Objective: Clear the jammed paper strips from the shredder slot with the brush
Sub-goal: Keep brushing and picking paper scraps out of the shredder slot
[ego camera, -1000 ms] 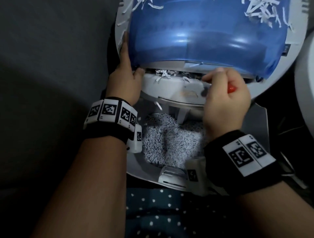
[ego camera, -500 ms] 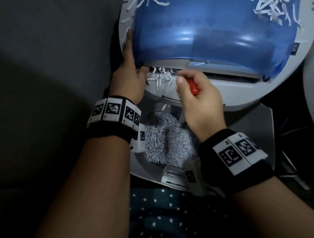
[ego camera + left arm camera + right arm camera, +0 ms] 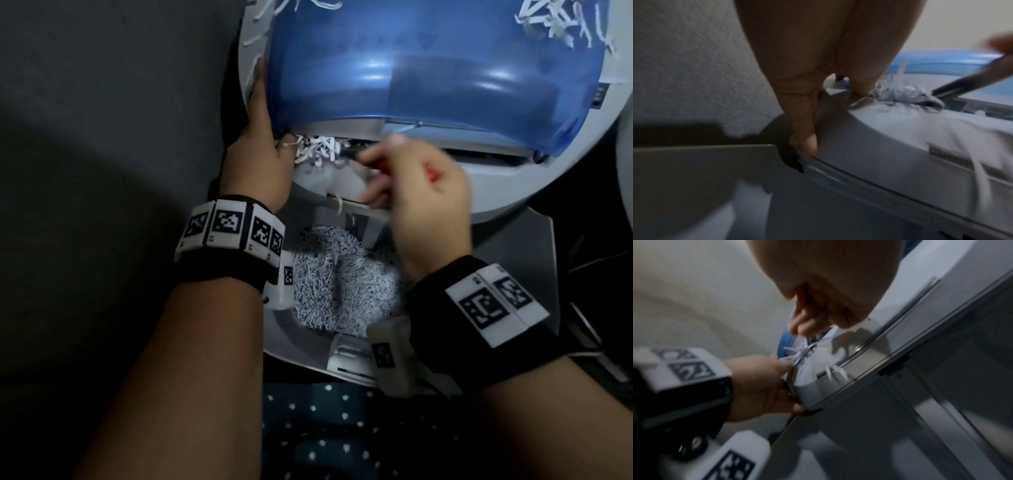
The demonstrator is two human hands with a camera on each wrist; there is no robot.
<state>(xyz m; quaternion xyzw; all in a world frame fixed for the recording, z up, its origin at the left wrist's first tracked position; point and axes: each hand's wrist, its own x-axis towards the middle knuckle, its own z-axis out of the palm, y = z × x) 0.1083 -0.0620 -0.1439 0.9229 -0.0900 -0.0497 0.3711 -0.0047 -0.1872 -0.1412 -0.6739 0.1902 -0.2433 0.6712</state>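
Nearest: heap of fine white paper shreds in the grey bin point(image 3: 339, 291). Above, right hand point(image 3: 424, 202) curled round a red-handled brush point(image 3: 432, 174), blurry. Left hand point(image 3: 262, 150) flat-fingered, bracing the grey-and-blue plastic shredder head point(image 3: 428, 85). Jammed white paper strips point(image 3: 317, 150) bunched at the slot, just beside the left thumb. Probably light, floppy, easy to tear, so better teased out than yanked.

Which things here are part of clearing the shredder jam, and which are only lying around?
Part of the job:
- brush in the right hand
- jammed paper strips
- shredder, steadied by the left hand

Only lying around:
- shreds in the bin
- dotted fabric
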